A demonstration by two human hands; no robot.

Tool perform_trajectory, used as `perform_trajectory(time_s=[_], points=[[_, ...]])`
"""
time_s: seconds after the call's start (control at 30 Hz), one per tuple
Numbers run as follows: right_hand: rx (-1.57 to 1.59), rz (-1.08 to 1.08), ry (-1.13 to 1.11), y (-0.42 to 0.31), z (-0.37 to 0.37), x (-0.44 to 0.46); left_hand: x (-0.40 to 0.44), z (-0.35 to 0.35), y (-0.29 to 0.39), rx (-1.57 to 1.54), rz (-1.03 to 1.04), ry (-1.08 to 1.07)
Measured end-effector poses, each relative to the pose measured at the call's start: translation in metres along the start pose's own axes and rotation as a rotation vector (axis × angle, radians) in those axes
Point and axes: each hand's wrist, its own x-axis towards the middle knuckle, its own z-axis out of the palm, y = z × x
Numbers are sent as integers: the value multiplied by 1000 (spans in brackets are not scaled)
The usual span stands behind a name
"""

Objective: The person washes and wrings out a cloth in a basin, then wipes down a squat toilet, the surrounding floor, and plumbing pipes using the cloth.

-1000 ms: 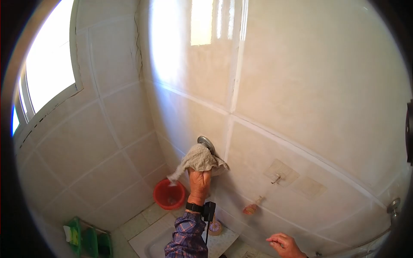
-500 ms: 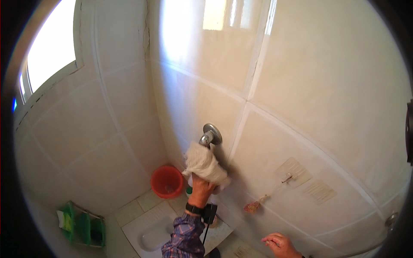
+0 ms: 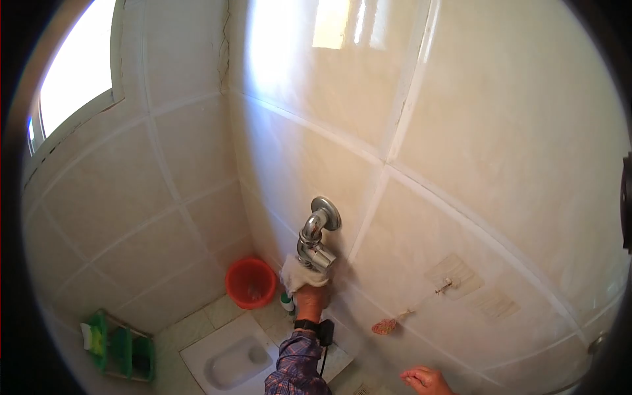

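Note:
My left hand is closed on a pale cloth, wrapped around the pipe just below a chrome valve. The valve hangs from a bent chrome pipe that comes out of a round flange on the tiled wall. The hand partly hides the lower end of the fitting. My right hand is low at the right, away from the valve, with its fingers curled together and nothing visible in them.
A red bucket stands in the corner beside a squat toilet. At the lower left is a green rack. A green-capped bottle is behind my left wrist. A mesh item hangs below a wall hook.
My left hand and the cloth have moved down from the flange along the fitting, uncovering the bent pipe and the valve. My right hand has stayed low at the right.

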Motion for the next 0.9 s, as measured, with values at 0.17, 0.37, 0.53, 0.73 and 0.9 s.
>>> perform_trajectory(time_s=[0.17,0.37,0.53,0.73,0.9], points=[[2,7,-21,-1,3,-4,-21,-3,-33,-750,-523,-47],[11,18,-36,4,6,-1,44,-76,87,-406,279,-36],[43,61,-31,-8,3,10,13,-8,118,-872,-100,-391],[11,-37,-59,7,19,13,-55,-36,100,611,806,-478],[60,-4,-129,-3,30,16,-27,-52,116,-415,296,-377]])
